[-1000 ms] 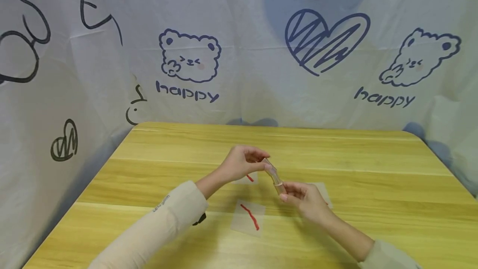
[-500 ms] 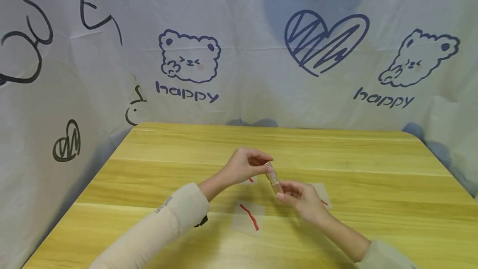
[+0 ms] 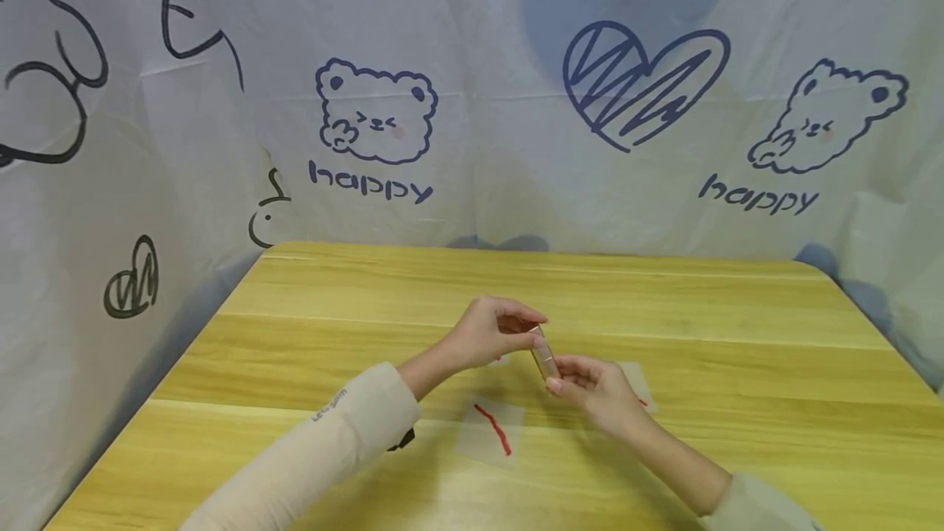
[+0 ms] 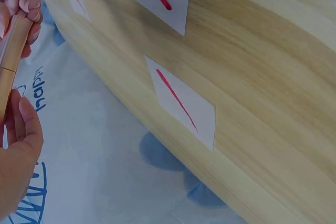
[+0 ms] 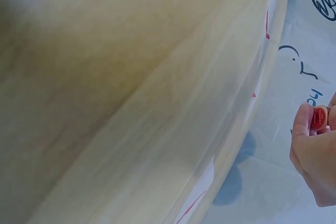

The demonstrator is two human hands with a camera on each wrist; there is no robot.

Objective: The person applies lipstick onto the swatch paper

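A rose-gold lipstick (image 3: 546,361) is held tilted above the table, between my two hands. My left hand (image 3: 481,336) pinches its upper part, the cap, between thumb and fingers. The lower part is gripped by the thumb and fingers of my right hand (image 3: 601,401). In the left wrist view the lipstick (image 4: 14,51) shows a thin seam where cap and base meet. A round red label (image 5: 318,118) on the end of the base shows in the right wrist view.
Three pale paper squares with red strokes lie on the wooden table (image 3: 332,285): one in front (image 3: 479,441), one behind my right hand (image 3: 636,375), and one mostly hidden by my left hand (image 3: 503,360). A white cloth with drawings (image 3: 501,179) hangs behind.
My left hand has moved down and right, sliding the cap along the lipstick until the gap at the seam closed. My right hand has barely shifted.
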